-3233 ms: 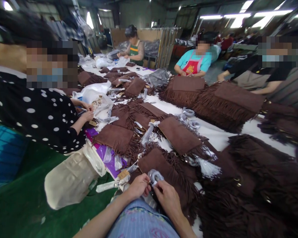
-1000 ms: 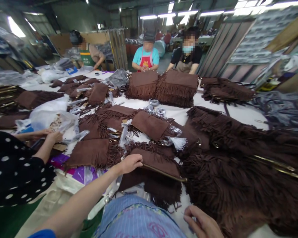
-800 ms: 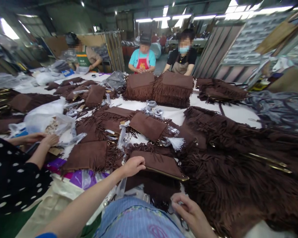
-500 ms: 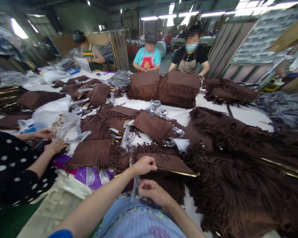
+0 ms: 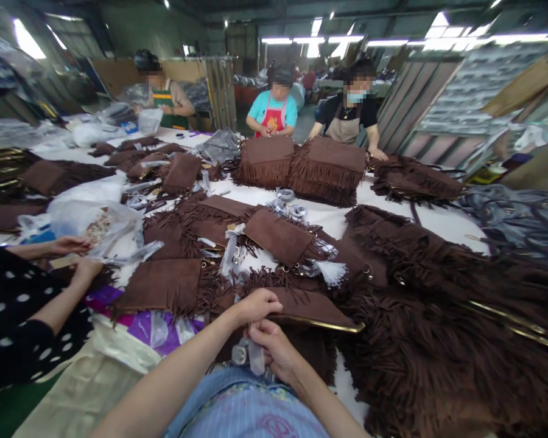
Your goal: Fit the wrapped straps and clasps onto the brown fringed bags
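Overhead, strip lights are lit. Across the table, a red apron is worn over a turquoise shirt, and a brown apron over a black shirt. At the left, a polka-dot top is worn.

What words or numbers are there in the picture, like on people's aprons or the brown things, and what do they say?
None can be read.
Red apron: yellow mark, too small and blurred to tell if it is writing.
Blue striped cloth: pink marks, no letters I can make out.
Brown fringed bag at the left hand: no writing to be seen.
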Action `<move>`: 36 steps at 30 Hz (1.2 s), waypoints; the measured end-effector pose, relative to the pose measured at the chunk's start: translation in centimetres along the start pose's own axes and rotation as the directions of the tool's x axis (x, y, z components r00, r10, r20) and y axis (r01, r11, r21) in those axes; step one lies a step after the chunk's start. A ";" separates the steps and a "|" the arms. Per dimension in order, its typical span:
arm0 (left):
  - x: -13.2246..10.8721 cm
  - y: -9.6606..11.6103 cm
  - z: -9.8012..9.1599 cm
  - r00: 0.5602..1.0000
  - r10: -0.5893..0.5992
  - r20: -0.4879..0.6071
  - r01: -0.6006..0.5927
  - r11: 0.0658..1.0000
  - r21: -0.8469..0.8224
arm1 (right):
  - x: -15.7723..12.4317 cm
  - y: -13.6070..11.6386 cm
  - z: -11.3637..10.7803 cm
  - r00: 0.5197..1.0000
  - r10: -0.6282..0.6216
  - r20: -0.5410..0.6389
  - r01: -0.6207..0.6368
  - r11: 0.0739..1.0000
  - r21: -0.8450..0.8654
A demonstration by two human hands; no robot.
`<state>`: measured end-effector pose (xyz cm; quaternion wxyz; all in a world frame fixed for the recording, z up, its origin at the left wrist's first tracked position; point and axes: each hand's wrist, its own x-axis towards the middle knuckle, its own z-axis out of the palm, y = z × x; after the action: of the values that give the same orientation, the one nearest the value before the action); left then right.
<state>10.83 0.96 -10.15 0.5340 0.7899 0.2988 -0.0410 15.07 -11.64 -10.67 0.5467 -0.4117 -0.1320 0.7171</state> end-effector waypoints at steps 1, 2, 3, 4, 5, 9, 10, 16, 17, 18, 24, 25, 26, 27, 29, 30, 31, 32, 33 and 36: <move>-0.8 -0.2 -0.9 1.000 0.005 0.009 -0.005 1.000 -0.014 | -0.2 -0.4 -0.2 1.000 -0.022 -0.006 0.022 1.000 0.009; -1.8 -0.4 -1.9 1.000 0.023 0.012 -0.023 1.000 -0.021 | -0.4 -0.9 -0.5 0.999 -0.038 -0.006 0.038 0.999 0.020; -2.9 -0.6 -2.7 0.998 0.061 0.016 -0.060 0.998 -0.011 | -0.6 -1.4 -0.9 0.999 -0.048 -0.004 0.049 0.998 0.032; -4.0 -0.9 -3.3 0.993 0.116 0.017 -0.116 0.993 0.021 | -0.8 -1.8 -1.2 0.999 -0.055 -0.003 0.055 0.997 0.045; -5.0 -1.2 -3.6 0.983 0.183 0.015 -0.183 0.980 0.077 | -0.9 -2.1 -1.5 0.999 -0.054 -0.001 0.054 0.997 0.055; -6.6 -2.2 -1.8 0.939 0.337 -0.068 -0.277 0.859 0.431 | -0.7 -2.2 -1.8 1.000 -0.019 0.016 0.018 0.998 0.055; -6.3 -2.4 -0.9 0.939 0.328 -0.104 -0.234 0.832 0.503 | -0.6 -2.0 -1.7 1.000 -0.013 0.017 0.013 0.999 0.052; -5.2 -4.0 0.7 0.925 0.259 -0.278 -0.049 0.807 0.588 | -2.4 -1.5 -4.4 0.981 0.017 -0.193 0.030 0.970 0.239; -5.4 -4.4 0.2 0.917 0.250 -0.312 -0.036 0.829 0.558 | -3.4 -1.6 -5.8 0.970 0.003 -0.245 0.062 0.964 0.258; -5.8 -4.9 -0.3 0.909 0.233 -0.346 -0.019 0.852 0.522 | -4.5 -1.7 -7.6 0.954 -0.025 -0.298 0.107 0.960 0.259; -8.0 -6.7 -1.9 0.939 0.127 -0.318 0.032 0.892 0.450 | -12.4 -2.4 -17.2 0.808 -0.225 -0.544 0.342 0.932 0.123; -8.1 -6.5 -1.5 0.964 0.114 -0.238 0.012 0.881 0.472 | -13.1 -2.5 -17.5 0.782 -0.210 -0.587 0.346 0.930 0.128; -8.2 -6.1 -0.9 0.983 0.102 -0.153 -0.014 0.871 0.492 | -13.6 -2.5 -17.3 0.765 -0.183 -0.617 0.339 0.930 0.144; -8.1 -5.6 -0.1 0.992 0.098 -0.078 -0.046 0.861 0.506 | -13.7 -2.6 -16.7 0.766 -0.148 -0.625 0.319 0.932 0.171; -7.7 -4.4 2.0 0.991 0.132 -0.011 -0.106 0.843 0.528 | -13.4 -2.8 -14.8 0.801 -0.099 -0.591 0.280 0.934 0.223; -7.3 -3.8 3.1 0.988 0.155 -0.019 -0.119 0.829 0.546 | -13.1 -2.9 -13.7 0.824 -0.087 -0.560 0.261 0.935 0.240; -6.9 -3.3 4.2 0.984 0.174 -0.035 -0.123 0.810 0.573 | -12.9 -3.1 -12.8 0.843 -0.081 -0.532 0.247 0.936 0.249; -6.4 -3.0 5.2 0.981 0.188 -0.042 -0.125 0.786 0.605 | -12.6 -3.2 -12.1 0.853 -0.079 -0.516 0.239 0.938 0.252; -5.8 -2.8 6.1 0.980 0.196 -0.039 -0.126 0.761 0.637 | -12.5 -3.4 -11.7 0.851 -0.079 -0.520 0.241 0.937 0.252; -4.5 -2.9 7.7 0.975 0.221 -0.003 -0.157 0.704 0.693 | -12.8 -3.6 -11.8 0.833 -0.064 -0.549 0.239 0.937 0.253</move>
<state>7.57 -6.89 -14.07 0.1908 0.9587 0.2024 -0.0600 27.02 -24.78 -10.05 0.6755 -0.4906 0.1069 0.5400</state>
